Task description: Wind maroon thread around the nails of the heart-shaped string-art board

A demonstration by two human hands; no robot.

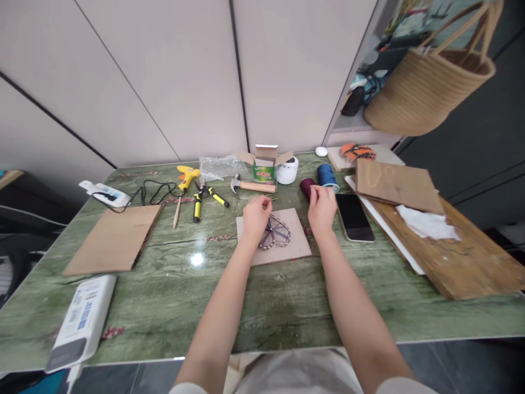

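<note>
A board (301,244) lies flat on the table in front of me, with a round figure of dark thread (275,238) strung across it in spokes and a looped outline. My left hand (256,219) is over the board's upper left part, its thumb and fingers pinched together; whatever is between them is too fine to make out. Just right of the board, my right hand (322,210) has its fingers closed in a pinch beside a maroon thread spool (305,189). Whether those fingers touch the spool I cannot tell. A blue thread spool (326,176) stands right behind that hand.
A hammer (256,187), green box (264,171) and white container (287,171) are behind the board. Pliers (197,207) and a yellow glue gun (188,176) lie left. A phone (355,218) and wooden board (471,257) are right. Cardboard (112,241) lies far left.
</note>
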